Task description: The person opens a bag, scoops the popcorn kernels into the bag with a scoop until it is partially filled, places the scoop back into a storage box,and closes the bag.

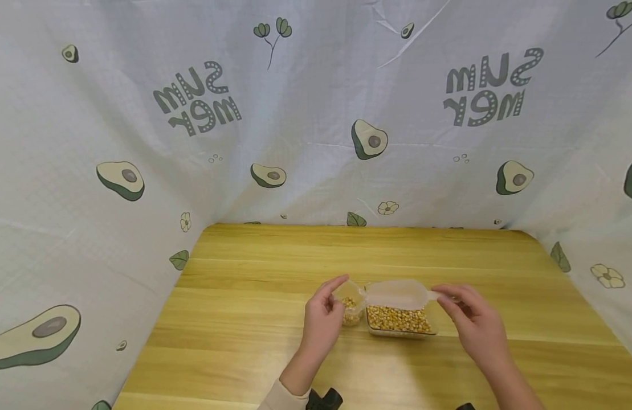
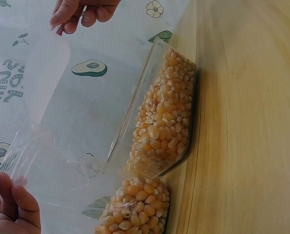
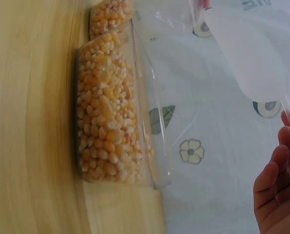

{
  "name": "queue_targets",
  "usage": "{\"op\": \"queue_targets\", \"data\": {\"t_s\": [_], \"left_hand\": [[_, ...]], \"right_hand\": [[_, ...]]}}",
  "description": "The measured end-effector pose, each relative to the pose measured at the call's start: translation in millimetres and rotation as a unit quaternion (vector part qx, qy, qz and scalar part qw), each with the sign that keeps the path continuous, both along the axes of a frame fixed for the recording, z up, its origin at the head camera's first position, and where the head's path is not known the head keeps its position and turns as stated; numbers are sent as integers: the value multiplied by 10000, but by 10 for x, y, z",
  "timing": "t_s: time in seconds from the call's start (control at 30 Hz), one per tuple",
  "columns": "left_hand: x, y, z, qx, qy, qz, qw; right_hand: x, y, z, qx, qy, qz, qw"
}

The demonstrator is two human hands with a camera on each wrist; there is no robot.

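Corn (image 1: 398, 320) lies in a clear box (image 1: 400, 333) and a bag (image 1: 350, 292) on the worktop (image 1: 254, 341). Wrist views show the scoop (image 2: 45, 73) raised above the box; from overhead they overlap. Left hand (image 1: 323, 317) pinches the bag's rim, right hand (image 1: 473, 319) the scoop's handle.

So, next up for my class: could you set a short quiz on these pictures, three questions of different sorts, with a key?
1. True or false: the whitish scoop is held by the left hand.
2. Multiple choice: what does the left hand grip?
A) The scoop's handle
B) The clear plastic bag
C) The clear container
3. Fill in the missing words: the bag and the container both hold ____.

Key:
1. False; the right hand holds it by its handle.
2. B
3. corn kernels
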State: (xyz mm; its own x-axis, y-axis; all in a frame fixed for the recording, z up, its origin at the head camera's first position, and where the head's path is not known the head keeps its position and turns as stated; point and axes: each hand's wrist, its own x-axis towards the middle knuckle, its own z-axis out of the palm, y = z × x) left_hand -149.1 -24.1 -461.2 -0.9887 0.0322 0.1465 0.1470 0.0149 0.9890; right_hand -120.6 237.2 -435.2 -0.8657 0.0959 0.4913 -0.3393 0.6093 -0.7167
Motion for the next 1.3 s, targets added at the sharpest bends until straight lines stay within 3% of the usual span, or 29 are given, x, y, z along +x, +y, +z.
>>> {"op": "queue_targets", "data": {"t_s": [0.23, 0.7, 1.3], "left_hand": [[8, -12, -6, -44, 13, 2, 10000], [4, -10, -47, 62, -32, 25, 10000], [-4, -13, -36, -81, 38, -12, 10000]], "right_hand": [[7, 118, -106, -743, -328, -231, 9964], [31, 296, -383, 231, -348, -810, 9958], [-72, 204, -491, 898, 163, -318, 9953]]}}
